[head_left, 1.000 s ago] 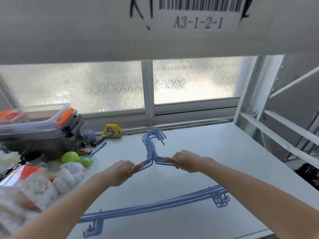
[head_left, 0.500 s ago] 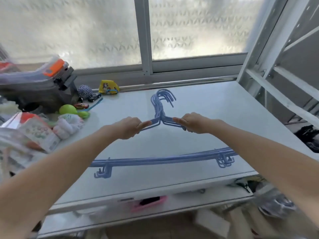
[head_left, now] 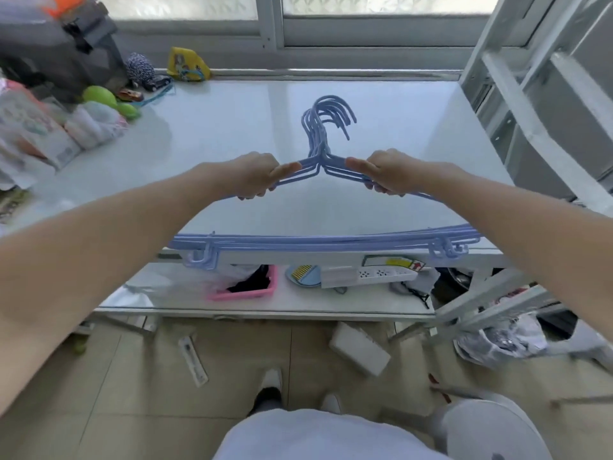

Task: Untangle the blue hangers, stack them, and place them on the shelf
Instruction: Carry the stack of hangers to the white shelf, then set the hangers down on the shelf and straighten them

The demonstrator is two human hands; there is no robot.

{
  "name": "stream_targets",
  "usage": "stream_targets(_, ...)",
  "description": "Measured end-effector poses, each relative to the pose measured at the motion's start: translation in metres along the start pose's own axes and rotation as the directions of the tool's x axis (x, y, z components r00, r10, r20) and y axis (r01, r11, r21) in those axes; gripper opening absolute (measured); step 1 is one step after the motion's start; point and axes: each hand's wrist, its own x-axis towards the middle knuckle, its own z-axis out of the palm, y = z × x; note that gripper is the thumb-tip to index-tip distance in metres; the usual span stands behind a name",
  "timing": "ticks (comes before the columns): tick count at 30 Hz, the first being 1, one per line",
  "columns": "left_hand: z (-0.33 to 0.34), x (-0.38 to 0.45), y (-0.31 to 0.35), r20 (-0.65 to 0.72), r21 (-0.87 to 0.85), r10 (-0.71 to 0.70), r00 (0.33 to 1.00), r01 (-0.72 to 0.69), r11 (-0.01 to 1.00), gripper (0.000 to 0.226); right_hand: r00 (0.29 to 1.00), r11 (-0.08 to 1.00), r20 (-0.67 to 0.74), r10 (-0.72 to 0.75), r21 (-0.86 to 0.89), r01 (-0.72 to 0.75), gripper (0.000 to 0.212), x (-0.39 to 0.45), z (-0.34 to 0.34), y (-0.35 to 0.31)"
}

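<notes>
Since the earlier frames the view has tipped down: the window now shows only along the far edge, while the lower shelf, the floor and the person's feet have come into sight, and the hangers (head_left: 326,151) have come nearer the front edge of the shelf (head_left: 232,127), their bottom bars now at that edge. The hangers are a stacked bunch of blue ones, hooks pointing far and fanned slightly apart, bottom bars lined up along the near rim with the clips at each end hanging just past it. The left hand (head_left: 255,175) is closed around the left shoulder of the bunch, thumb laid along the top toward the neck; the right hand (head_left: 386,172) grips the right shoulder the same way. Whether the bunch rests fully on the shelf or is lifted a little cannot be told. At the far left of the shelf sit a grey box (head_left: 56,51), a green toy (head_left: 99,96), a yellow pouch (head_left: 187,64) and some packets (head_left: 36,134), all well apart from the hangers. On the lower shelf (head_left: 166,293) lie a pink tray (head_left: 243,285) and a white power strip (head_left: 371,275). A white block (head_left: 360,348) lies on the tiled floor (head_left: 132,376) below.
</notes>
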Motion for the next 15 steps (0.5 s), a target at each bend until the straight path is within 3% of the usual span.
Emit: stream_targets(15, -0.009, 0.007, -0.014, -0.006, 0.012, -0.046, 0.999, 0.046, 0.999, 0.062, 1.0, 0.999, 0.002, -0.015, 0.038, 0.015, 0.063, 0.024, 0.003, -0.013)
